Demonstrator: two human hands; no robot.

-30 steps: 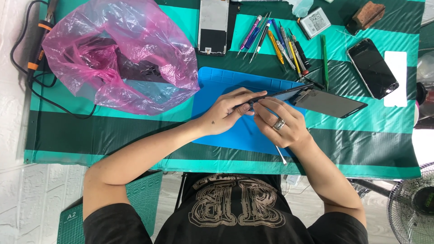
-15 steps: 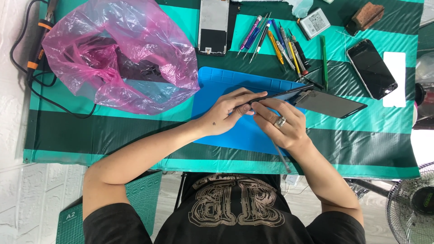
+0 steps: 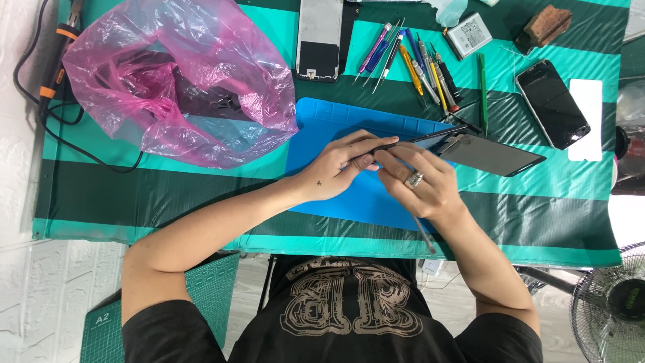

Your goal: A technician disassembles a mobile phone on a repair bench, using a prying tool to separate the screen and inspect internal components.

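Over the blue work mat point(image 3: 322, 119), my left hand point(image 3: 336, 168) pinches the near edge of a dark phone point(image 3: 490, 153) that is split open, its thin screen lifted off the body. My right hand point(image 3: 420, 181), with a ring on one finger, holds a thin metal tool point(image 3: 424, 235) whose tip goes between the two halves. The tool's handle sticks out toward me below the palm. Both hands touch each other at the phone's edge.
A pink plastic bag point(image 3: 175, 81) lies at the left. A phone panel point(image 3: 318, 39), a row of screwdrivers and tweezers point(image 3: 416, 60), a battery point(image 3: 470, 35) and a second dark phone point(image 3: 552, 104) lie at the back. A fan point(image 3: 611, 302) stands at lower right.
My right hand has shifted slightly along the phone's edge with the tool. The left hand keeps its grip and the phone stays in place.
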